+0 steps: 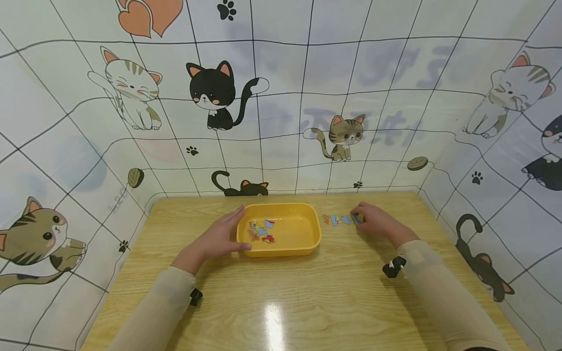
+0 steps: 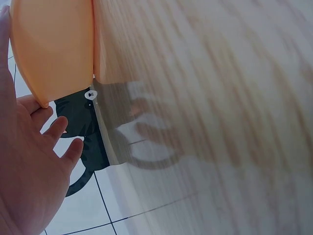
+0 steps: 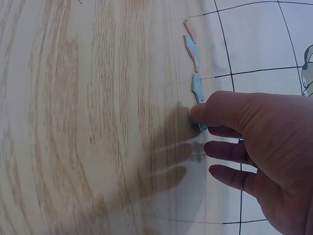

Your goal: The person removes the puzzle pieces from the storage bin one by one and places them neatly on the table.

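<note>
A yellow tray lies on the table, with several small colourful puzzle pieces gathered at its left end. My left hand holds that end, thumb at the front rim and index finger at the back corner; in the left wrist view the other fingers hang loosely below the tray wall. To the right of the tray, puzzle pieces stand apart in a short row, among them a blue one. At the row's right end, my right hand pinches a blue puzzle piece against the tabletop, partly hidden by the thumb.
The wooden table meets a cat-printed wall covering behind the tray and on both sides. Black wrist cameras, one of them on the right wrist, sit at the sleeve ends. Light glares off the table's front.
</note>
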A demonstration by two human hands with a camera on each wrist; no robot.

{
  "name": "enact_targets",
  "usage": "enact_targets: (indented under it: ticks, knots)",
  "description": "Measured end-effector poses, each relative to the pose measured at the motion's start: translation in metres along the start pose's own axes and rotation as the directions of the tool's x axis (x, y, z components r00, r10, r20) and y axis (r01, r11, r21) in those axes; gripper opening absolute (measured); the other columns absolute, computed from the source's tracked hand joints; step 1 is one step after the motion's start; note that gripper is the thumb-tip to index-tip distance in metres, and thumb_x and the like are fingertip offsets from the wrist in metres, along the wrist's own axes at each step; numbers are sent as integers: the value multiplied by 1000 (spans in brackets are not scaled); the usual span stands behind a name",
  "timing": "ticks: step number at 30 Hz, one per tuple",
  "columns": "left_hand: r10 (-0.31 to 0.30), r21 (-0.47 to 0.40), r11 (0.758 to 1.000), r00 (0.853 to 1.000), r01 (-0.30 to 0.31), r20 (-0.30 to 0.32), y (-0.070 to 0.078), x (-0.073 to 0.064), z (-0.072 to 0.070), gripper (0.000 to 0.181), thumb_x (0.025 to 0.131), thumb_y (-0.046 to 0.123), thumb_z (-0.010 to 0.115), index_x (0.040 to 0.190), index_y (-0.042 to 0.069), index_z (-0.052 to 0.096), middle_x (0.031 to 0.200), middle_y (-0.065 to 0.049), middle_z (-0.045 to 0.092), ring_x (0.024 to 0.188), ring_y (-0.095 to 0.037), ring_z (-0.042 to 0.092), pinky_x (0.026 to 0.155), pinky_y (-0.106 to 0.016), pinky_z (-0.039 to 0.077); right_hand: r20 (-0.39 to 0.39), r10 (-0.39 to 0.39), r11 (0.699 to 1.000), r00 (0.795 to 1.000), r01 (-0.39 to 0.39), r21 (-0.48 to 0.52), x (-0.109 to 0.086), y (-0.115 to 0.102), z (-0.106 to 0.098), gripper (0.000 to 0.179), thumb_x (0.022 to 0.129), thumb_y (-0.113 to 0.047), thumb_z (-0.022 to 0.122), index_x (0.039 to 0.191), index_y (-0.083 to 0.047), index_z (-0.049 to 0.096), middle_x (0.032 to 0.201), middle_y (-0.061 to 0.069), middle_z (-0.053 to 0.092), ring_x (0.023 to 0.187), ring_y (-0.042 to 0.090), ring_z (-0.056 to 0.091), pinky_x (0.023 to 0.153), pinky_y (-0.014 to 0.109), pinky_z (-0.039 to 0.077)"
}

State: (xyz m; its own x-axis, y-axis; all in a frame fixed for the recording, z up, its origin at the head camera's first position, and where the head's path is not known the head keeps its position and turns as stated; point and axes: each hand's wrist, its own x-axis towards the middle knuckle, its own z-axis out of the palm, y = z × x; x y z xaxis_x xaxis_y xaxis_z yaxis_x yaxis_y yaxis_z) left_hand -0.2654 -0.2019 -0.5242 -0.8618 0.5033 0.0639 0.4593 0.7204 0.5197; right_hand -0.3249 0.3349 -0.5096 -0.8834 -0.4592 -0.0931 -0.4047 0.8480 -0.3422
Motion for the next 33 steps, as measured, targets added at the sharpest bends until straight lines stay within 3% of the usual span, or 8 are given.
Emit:
enact_targets:
  ticks: [7,16,33]
  knots:
    - [0,6,1000,1000,0,-2,-1,0,1,122,90,70,83,177,8,24,184,-10,19,165,-47,26,129,-71,26,2,-2,1000,1000,2,8,0,1,1,45,97,-4,79,139,8,69,129,22,66,100,27,64,88,51,58]
    - [-5,0,1000,1000,5,-2,3,-1,-1,121,90,65,86,177,8,25,184,-9,20,165,-47,26,130,-69,26,-4,-36,999,999,36,31,-2,2,3,43,98,0,78,138,11,68,127,24,65,95,25,61,84,46,56]
    - [-10,16,1000,1000,10,3,3,-1,-1,121,90,69,83,177,10,24,185,-7,19,165,-46,25,130,-69,25,-23,-22,997,1000,23,77,-1,7,6,48,99,-5,81,142,11,65,131,23,65,100,28,66,90,53,58]
